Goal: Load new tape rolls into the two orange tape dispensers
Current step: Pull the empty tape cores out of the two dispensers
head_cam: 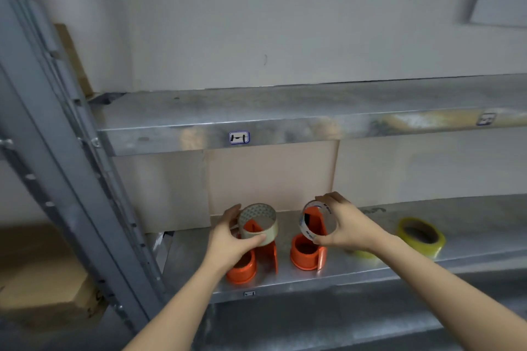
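Two orange tape dispensers stand on the lower metal shelf [399, 265]: the left dispenser [245, 268] and the right dispenser [306, 255]. My left hand [231, 239] grips a clear tape roll [258, 222] with a patterned core, held just above the left dispenser. My right hand [346, 225] grips a second clear roll [313, 219] with a printed white core, held above the right dispenser. Orange dispenser blades show through both rolls. Whether either roll touches its dispenser is unclear.
A yellow tape roll [420, 235] lies on the shelf to the right; another yellowish roll [360, 253] peeks out under my right wrist. A labelled upper shelf [285, 134] hangs above. Cardboard panels [271, 177] stand behind. A grey rack upright [71, 179] is at left.
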A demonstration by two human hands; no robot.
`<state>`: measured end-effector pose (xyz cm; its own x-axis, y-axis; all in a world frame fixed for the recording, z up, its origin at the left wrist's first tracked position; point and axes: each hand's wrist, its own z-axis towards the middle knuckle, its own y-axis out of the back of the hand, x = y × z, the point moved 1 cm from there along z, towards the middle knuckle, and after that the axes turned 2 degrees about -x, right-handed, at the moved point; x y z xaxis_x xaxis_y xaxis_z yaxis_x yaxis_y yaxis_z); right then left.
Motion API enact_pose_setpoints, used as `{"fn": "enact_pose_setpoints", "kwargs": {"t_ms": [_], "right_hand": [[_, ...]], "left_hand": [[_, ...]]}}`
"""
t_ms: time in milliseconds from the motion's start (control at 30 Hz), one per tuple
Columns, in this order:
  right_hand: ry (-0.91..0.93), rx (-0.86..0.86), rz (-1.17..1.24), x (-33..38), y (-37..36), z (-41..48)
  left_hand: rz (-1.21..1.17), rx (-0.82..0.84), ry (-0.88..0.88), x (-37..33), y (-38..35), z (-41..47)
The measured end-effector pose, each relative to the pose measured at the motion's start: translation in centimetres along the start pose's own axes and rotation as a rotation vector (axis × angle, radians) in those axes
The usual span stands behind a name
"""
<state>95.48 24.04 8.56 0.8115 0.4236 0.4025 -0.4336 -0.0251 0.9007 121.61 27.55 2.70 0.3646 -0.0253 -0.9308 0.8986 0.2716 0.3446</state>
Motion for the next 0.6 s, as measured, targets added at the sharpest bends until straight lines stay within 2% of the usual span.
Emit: {"fn": "enact_pose_setpoints", "kwargs": {"t_ms": [300,600], "right_hand": [[-0.11,-0.039,-0.034,-6.4,3.9,-2.7],[-0.154,-0.094,-0.093,-21.7,11.8,-5.3]], "left_hand": [[0.009,0.219,-0.118,-4.7,-9.1,0.5],[0.017,0.283,-0.152,-12.8,-26.9,2.1]]}}
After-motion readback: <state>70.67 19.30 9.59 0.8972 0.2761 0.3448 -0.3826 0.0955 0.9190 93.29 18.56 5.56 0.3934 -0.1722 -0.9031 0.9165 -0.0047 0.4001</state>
